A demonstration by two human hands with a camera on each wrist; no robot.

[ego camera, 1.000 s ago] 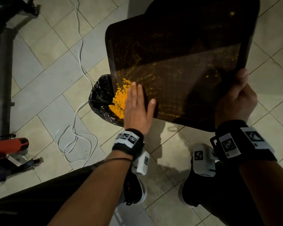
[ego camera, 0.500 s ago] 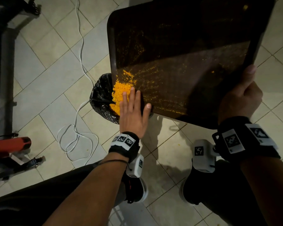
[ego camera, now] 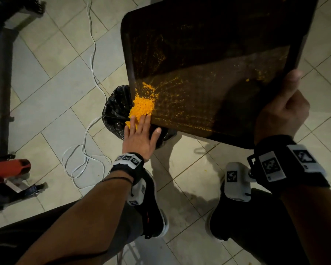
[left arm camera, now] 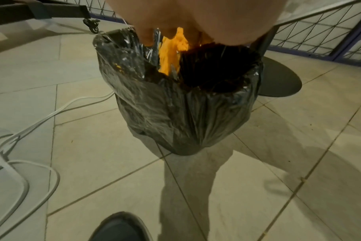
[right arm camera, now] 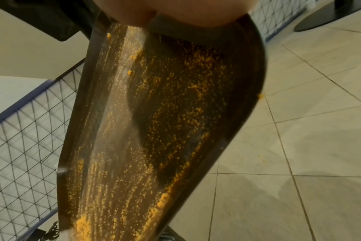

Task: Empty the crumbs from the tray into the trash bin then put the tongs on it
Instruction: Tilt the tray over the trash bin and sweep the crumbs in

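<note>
A large dark tray (ego camera: 214, 60) hangs tilted, its low corner over a small trash bin lined with a black bag (ego camera: 116, 109). My right hand (ego camera: 283, 109) grips the tray's right rim, thumb on top. Orange crumbs (ego camera: 141, 107) are heaped at the low corner, with fine dust streaked across the tray (right arm camera: 165, 114). My left hand (ego camera: 139, 131) lies flat with straight fingers on the tray's corner, touching the crumb heap. In the left wrist view crumbs (left arm camera: 171, 53) fall into the bin (left arm camera: 181, 106). No tongs are in view.
White cables (ego camera: 84, 153) loop on the tiled floor left of the bin. A red-handled tool (ego camera: 8, 167) and dark furniture legs stand at far left. A wire-mesh fence (right arm camera: 25, 138) and a round table base (left arm camera: 278, 78) lie beyond the bin. My shoes (ego camera: 153, 207) stand close behind.
My left hand has slid down the tray toward its low corner, pushing the crumb heap to the edge over the bin. The tray has risen slightly on the right.
</note>
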